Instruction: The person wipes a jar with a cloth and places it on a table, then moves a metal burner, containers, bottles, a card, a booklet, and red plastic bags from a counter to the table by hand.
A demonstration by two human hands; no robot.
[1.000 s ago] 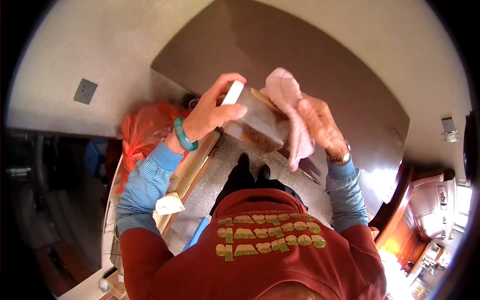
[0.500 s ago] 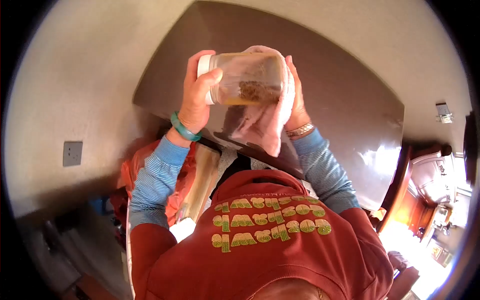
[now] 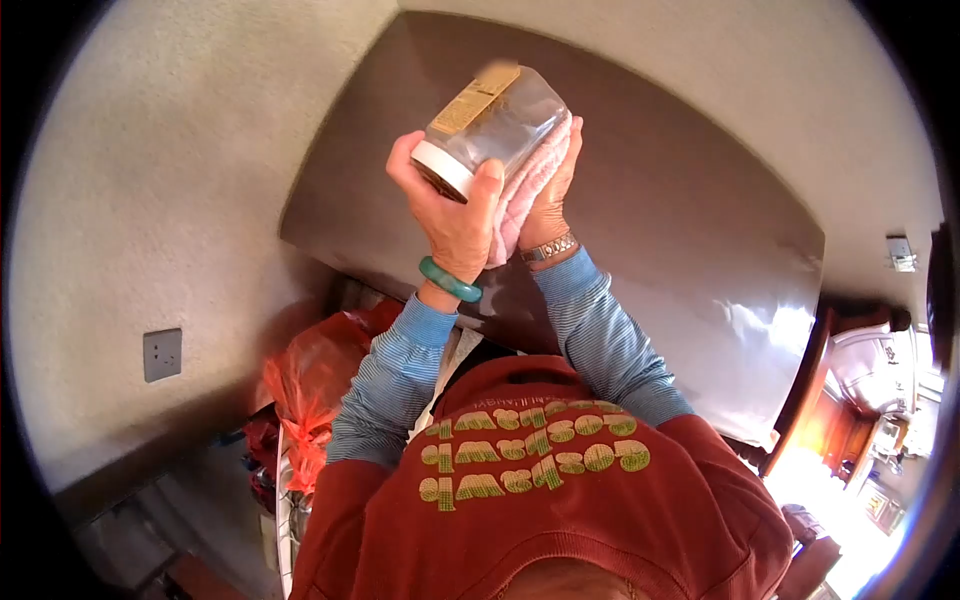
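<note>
A clear plastic jar (image 3: 528,115) with a white lid (image 3: 443,169) and a yellowish label (image 3: 475,98) is held tilted above the table. My left hand (image 3: 452,222) is closed around its lid end, with the thumb on the near side and the fingers on the far side. Against the jar's right side lies a folded pink cloth (image 3: 533,183). My right hand (image 3: 556,195) presses that cloth to the jar from the right, its fingers mostly hidden behind the cloth. Dark contents show faintly through the jar.
A glossy brown table (image 3: 680,220) stands against the wall. At lower left, a red plastic bag (image 3: 315,375) sits beside my left arm. Wall sockets are at left (image 3: 162,355) and right (image 3: 901,253). Wooden furniture (image 3: 835,420) stands at far right.
The jar has turned from lying sideways to a slant, its lid now down and left and its label showing. My hands have come closer together, the cloth now folded along the jar's right side.
</note>
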